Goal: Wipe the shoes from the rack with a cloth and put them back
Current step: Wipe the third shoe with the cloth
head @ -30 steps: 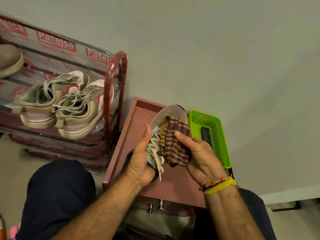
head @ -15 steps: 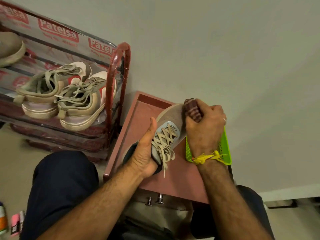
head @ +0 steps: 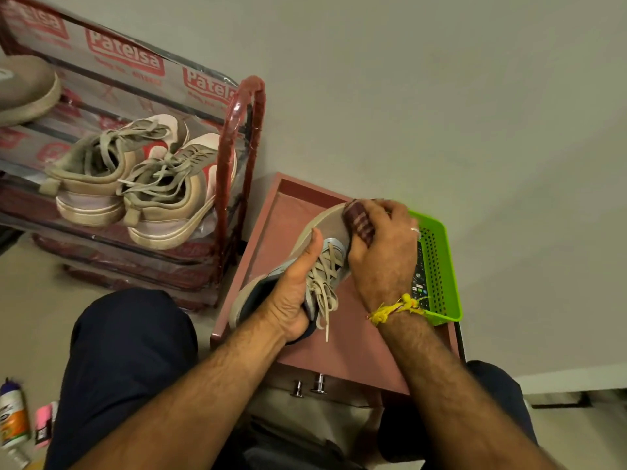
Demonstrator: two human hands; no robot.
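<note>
My left hand (head: 294, 300) grips a grey-blue sneaker (head: 330, 245) with beige laces at its heel opening, thumb lying along its side, above a low reddish table (head: 271, 228). My right hand (head: 383, 252) holds a maroon checked cloth (head: 359, 220) bunched against the shoe's toe. On the left stands the red shoe rack (head: 237, 157), wrapped in printed plastic. A pair of beige sneakers (head: 142, 184) sits on its middle shelf, and part of another shoe (head: 23, 89) shows on the shelf above.
A green perforated basket (head: 441, 266) with a black remote control (head: 419, 283) stands on the table's right side, partly behind my right hand. My knees in dark trousers (head: 129, 361) frame the table. A bottle (head: 12, 415) and small pink items lie on the floor at bottom left.
A second ago the cloth hung open over the shoe's laces. My right hand has since turned over and carried the bunched cloth up to the toe. My left hand keeps its hold.
</note>
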